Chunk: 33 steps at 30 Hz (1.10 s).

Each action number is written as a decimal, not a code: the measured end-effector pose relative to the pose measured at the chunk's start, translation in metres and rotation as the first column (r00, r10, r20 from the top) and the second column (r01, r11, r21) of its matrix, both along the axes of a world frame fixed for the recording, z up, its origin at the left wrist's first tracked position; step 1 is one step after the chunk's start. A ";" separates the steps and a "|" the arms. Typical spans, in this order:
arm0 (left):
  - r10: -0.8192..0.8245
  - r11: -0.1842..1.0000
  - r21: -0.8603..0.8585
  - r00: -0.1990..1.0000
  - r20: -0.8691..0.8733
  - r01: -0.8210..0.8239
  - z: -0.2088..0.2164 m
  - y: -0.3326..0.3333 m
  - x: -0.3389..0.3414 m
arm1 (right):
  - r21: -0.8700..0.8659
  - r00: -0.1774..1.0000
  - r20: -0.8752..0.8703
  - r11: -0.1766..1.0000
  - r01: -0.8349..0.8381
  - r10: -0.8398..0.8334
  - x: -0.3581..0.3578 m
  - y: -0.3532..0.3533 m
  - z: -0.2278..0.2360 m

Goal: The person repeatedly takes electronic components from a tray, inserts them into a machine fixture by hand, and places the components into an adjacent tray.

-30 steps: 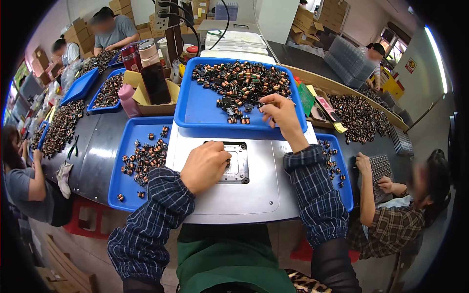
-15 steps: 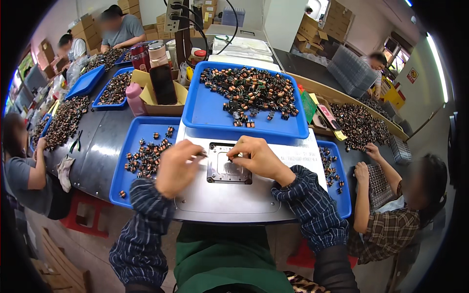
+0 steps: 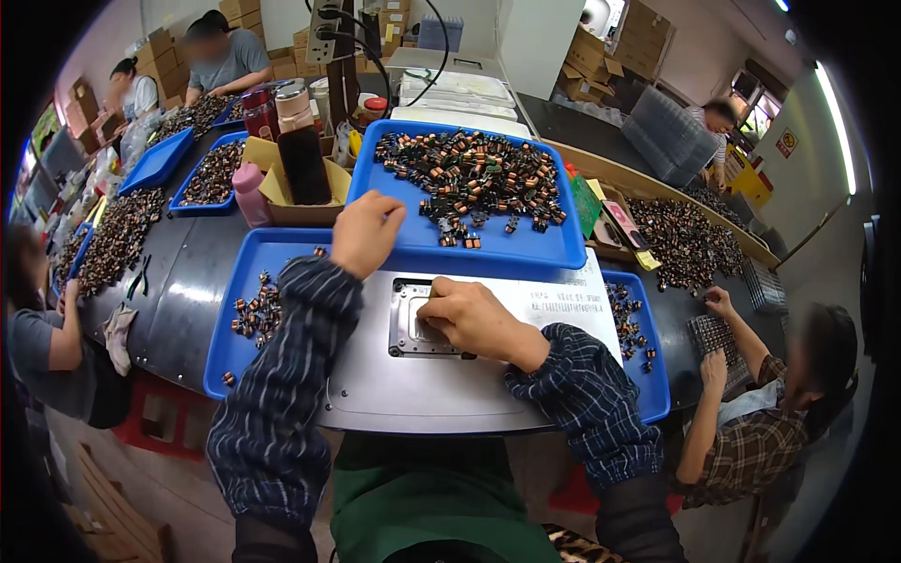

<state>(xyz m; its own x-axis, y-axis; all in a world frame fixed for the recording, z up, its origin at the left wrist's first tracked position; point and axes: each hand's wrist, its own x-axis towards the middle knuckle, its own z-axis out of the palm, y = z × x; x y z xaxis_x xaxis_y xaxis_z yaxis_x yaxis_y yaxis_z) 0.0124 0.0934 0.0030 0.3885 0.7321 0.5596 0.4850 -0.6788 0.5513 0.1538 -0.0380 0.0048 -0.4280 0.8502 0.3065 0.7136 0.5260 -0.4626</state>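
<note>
My right hand [image 3: 481, 321] bends over a metal fixture [image 3: 405, 324] set in the silver plate [image 3: 375, 389]. Its thumb and fingertips are pinched together above the fixture's inner window; what they hold, if anything, is hidden beneath them. My left hand [image 3: 368, 233] hangs over the near left rim of the large blue tray [image 3: 385, 202], its fingers loosely bent and apart, with nothing seen in them. Heaped in that tray are many small copper-wound coils [image 3: 488, 178] with black ends, beyond my left fingertips.
Lower blue trays with more coils flank the plate on the left [image 3: 225, 328] and right [image 3: 652, 399]. A pink bottle [image 3: 251, 192] and a phone [image 3: 305, 167] in a box stand at the back left. Co-workers sit at both sides; the right one handles a gridded tray [image 3: 723, 342].
My left hand has moved up and away from the fixture to the large tray's rim. My right hand stays at the fixture, its fingertips slightly lower over the window. The whole view has shifted slightly.
</note>
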 end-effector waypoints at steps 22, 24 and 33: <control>-0.215 0.967 -0.091 0.951 0.221 0.239 0.010 -0.033 0.015 | -0.081 0.629 -0.193 0.651 0.754 -0.753 0.113 0.069 0.008; -0.256 0.949 -0.137 0.949 0.186 0.283 0.015 -0.052 0.011 | -0.017 0.681 -0.176 0.694 0.720 -0.710 0.123 0.069 0.003; -0.375 0.896 -0.280 0.925 -0.061 0.345 0.003 -0.089 -0.018 | -0.215 0.842 -0.346 0.909 0.358 -0.413 0.121 0.052 0.012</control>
